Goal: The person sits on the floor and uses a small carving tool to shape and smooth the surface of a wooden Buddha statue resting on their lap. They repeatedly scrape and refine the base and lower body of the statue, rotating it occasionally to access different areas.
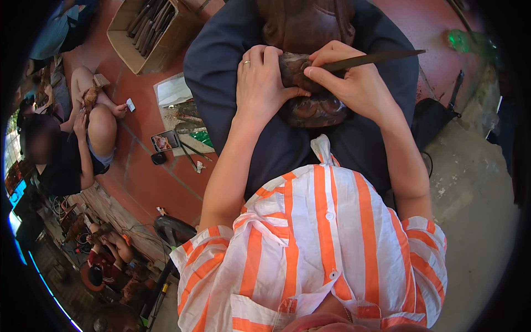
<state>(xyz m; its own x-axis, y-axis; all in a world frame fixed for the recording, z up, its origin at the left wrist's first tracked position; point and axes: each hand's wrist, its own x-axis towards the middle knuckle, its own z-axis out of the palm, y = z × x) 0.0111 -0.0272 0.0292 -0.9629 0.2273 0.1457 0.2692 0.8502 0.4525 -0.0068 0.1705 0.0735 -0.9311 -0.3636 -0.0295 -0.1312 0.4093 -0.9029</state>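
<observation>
A large dark brown wood carving (319, 112) with rounded, carved forms stands between my knees, its far part reaching past the top edge of the view. My left hand (260, 80) grips its left side, fingers pointing away from me and thumb stretched across the wood. In my right hand (354, 77) is a long, dark, tapered file (381, 59), pinched low between thumb and fingers. Its narrow end points out to the right. The other end meets the carving, where my fingers partly hide the contact.
A cardboard box (124, 47) of several dark, stick-like tools stands at the far left. A phone (165, 141) and thin tools lie on the red tiles by my left leg. A person (61, 149) sits at the left, another (108, 260) lower down. A green bottle (462, 41) lies far right.
</observation>
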